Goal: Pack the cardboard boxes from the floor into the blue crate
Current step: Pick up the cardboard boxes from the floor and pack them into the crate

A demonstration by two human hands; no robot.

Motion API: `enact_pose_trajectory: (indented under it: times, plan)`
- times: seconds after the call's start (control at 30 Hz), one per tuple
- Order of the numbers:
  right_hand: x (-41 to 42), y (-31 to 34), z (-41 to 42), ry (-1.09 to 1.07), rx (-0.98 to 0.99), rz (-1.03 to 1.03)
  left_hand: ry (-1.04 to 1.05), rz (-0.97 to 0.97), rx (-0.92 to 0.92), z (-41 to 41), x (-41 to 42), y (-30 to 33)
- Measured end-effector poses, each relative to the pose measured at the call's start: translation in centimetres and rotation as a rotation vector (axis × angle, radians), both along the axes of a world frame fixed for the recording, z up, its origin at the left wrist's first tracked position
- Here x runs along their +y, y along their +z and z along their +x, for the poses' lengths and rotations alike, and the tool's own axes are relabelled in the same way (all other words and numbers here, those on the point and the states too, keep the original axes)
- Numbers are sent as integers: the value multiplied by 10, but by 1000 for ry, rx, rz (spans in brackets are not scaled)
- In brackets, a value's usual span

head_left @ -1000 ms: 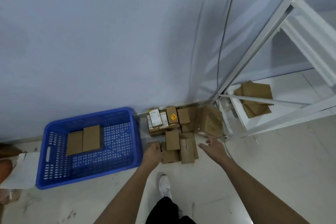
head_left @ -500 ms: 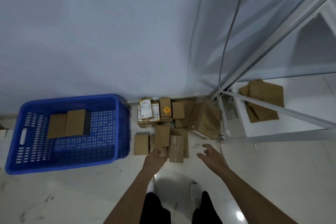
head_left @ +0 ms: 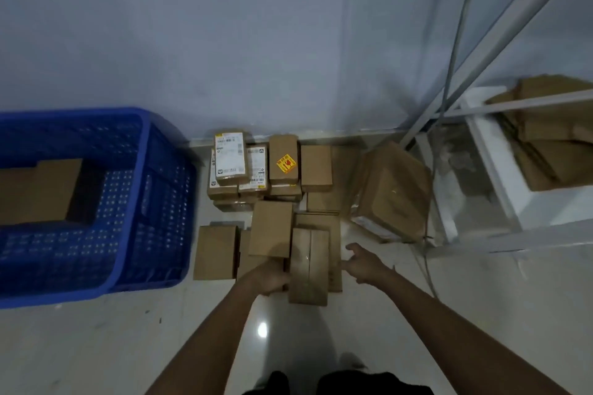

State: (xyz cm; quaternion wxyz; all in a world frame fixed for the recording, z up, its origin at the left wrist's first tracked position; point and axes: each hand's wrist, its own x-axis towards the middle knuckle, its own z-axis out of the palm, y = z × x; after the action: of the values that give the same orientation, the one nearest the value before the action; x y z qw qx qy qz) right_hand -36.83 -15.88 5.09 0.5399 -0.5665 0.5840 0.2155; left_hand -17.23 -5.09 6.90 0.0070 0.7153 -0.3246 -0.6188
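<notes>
Cardboard boxes point(head_left: 272, 202) crowd pale glossy floor point(head_left: 96, 346) against wall point(head_left: 224, 26).

You're facing a plain pale blue-grey wall point(head_left: 224, 26), dim lighting. Glossy off-white tiled floor point(head_left: 481, 314) under you, scuffed, with one bright ceiling-light reflection point(head_left: 262, 329). On your right: a white metal shelving frame point(head_left: 500, 38) with a slanted upright, its low white shelf point(head_left: 500, 170) just above the floor. A thin grey cable point(head_left: 459, 42) runs down the wall beside the frame to the floor.
</notes>
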Motion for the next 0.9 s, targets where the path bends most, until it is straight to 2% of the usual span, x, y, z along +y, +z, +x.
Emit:
enact_pose_trajectory:
  times: [0.1,0.23,0.4,0.5,0.67,0.83,0.9]
  plan:
    - [-7,-65,9,-19,1,63,-67,-40,62,8,-1,-72]
    - [-2,-127,11,14,-89,57,-23,-188,137,8,14,-149]
    - [21,-163,7,43,-192,-113,184,-302,194,-8,26,-189]
    - [25,-147,0,-12,-204,-117,176,-348,196,-20,28,-165]
    - [21,-62,-9,-136,-200,-69,241,-304,245,-24,20,-89]
    - [16,46,2,-226,-249,-81,424,-252,345,-11,14,20]
    - [15,95,11,-232,-269,-92,486,-229,326,0,11,75]
